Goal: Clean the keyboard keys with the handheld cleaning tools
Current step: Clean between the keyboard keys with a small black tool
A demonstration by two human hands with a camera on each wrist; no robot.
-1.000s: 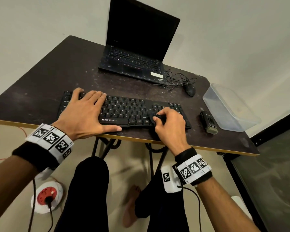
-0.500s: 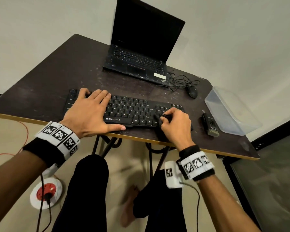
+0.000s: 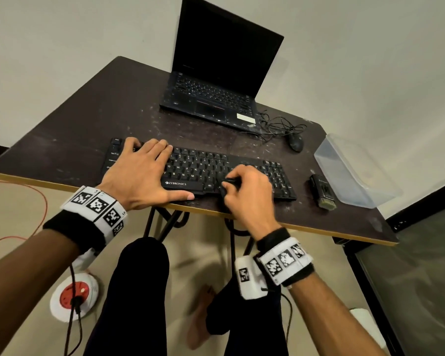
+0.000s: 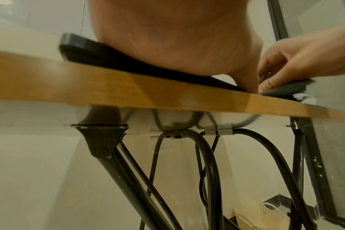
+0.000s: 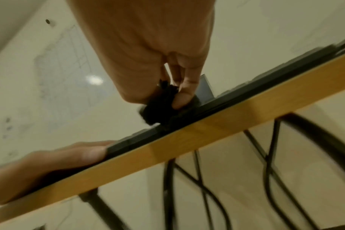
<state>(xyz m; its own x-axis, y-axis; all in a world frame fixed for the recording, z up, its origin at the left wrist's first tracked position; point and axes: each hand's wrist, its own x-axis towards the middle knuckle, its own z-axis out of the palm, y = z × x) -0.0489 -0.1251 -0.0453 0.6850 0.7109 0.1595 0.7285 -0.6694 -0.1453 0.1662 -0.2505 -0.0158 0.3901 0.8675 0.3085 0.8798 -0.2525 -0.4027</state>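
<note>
A black keyboard [image 3: 201,170] lies along the near edge of the dark table [image 3: 70,140]. My left hand [image 3: 141,173] lies flat on the keyboard's left part, fingers straight, thumb along its front edge. My right hand [image 3: 247,191] pinches a small black brush [image 3: 229,185] and holds it on the keys right of the space bar. In the right wrist view the brush [image 5: 159,107] sits between thumb and fingers, touching the keyboard [image 5: 217,105]. The left wrist view shows my palm [image 4: 177,38] on the keyboard [image 4: 93,52].
An open laptop [image 3: 216,80] stands at the back, with a wired mouse [image 3: 296,142] to its right. A clear plastic box [image 3: 355,173] and a small dark tool [image 3: 323,191] lie right of the keyboard. The table's front edge [image 3: 319,229] is just below my hands.
My right hand with the brush has slid slightly left along the lower key rows. The left hand has stayed on the keyboard. The head view has shifted.
</note>
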